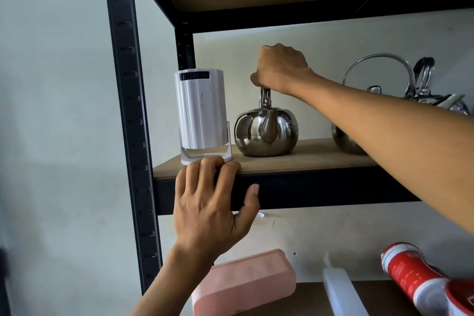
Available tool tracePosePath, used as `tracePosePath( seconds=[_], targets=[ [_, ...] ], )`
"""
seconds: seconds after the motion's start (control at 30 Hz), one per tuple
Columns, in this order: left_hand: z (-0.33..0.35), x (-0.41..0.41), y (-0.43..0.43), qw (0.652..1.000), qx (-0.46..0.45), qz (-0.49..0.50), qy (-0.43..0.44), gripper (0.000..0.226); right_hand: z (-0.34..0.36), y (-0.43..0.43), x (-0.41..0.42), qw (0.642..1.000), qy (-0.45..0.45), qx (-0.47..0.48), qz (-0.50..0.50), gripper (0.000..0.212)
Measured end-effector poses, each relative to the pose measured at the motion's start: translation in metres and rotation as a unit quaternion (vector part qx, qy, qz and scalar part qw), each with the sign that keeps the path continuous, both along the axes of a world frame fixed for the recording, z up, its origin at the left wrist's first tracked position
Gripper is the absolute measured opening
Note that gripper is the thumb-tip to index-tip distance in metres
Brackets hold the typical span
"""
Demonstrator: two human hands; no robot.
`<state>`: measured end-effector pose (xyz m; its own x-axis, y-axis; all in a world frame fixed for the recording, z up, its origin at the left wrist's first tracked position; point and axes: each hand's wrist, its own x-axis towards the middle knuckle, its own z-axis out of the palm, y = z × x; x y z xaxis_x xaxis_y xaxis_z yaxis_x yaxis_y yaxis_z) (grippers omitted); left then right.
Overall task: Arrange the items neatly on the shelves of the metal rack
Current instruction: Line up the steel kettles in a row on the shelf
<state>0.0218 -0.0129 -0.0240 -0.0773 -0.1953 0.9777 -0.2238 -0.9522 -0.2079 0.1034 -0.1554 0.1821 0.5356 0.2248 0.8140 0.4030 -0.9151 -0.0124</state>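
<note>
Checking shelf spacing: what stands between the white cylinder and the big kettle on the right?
In the head view, the small steel kettle stands there, its handle gripped by the right hand.

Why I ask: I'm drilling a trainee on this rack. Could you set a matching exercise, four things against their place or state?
Things:
1. small kettle
2. white cylinder
3. pink box
4. left hand

Places or states:
A. sits on the lower shelf
B. holds the shelf edge
C. handle gripped by the right hand
D. stands upright, left of the kettle

Pairs: 1-C, 2-D, 3-A, 4-B.
</note>
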Motion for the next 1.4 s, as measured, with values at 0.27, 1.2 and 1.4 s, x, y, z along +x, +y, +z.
tracePosePath(
  seconds=[0.27,1.2,1.4],
  targets=[
    [0.0,-0.003,0.0,1.0,-0.007,-0.004,0.012,0.037,0.019,-0.011,-0.016,0.999,-0.011,0.011,-0.037,0.043],
    [-0.003,0.0,-0.131,0.995,-0.094,0.001,0.04,0.039,0.027,-0.199,-0.026,0.983,0.168,-0.012,0.078,0.02],
    [-0.002,-0.003,-0.133,0.993,-0.101,0.004,0.057,0.039,0.022,-0.192,-0.025,0.982,0.139,0.033,0.126,0.018]
  ],
)
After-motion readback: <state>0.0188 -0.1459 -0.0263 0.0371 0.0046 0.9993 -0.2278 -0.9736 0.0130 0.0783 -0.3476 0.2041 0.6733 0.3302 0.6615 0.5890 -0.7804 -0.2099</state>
